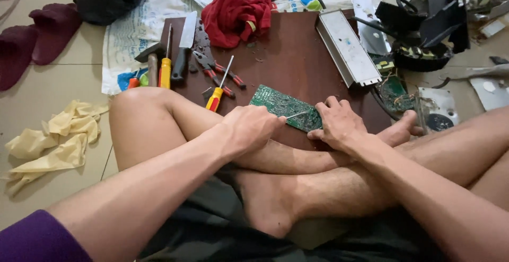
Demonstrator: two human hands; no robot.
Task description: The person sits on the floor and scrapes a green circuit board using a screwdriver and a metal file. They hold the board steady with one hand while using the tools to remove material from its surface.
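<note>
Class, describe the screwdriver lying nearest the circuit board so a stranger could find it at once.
Start at the dark brown board on the floor. Near its front edge, left of the green circuit board, lies a screwdriver with a yellow-and-red handle. Unlike the yellow screwdriver farther left, its shaft leans right, beside red-handled pliers.

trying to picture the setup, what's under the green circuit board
The green circuit board lies on a dark brown board set on the floor. The right hand presses its near end; the left hand holds a thin metal tool to it. The surface directly beneath is hidden.
</note>
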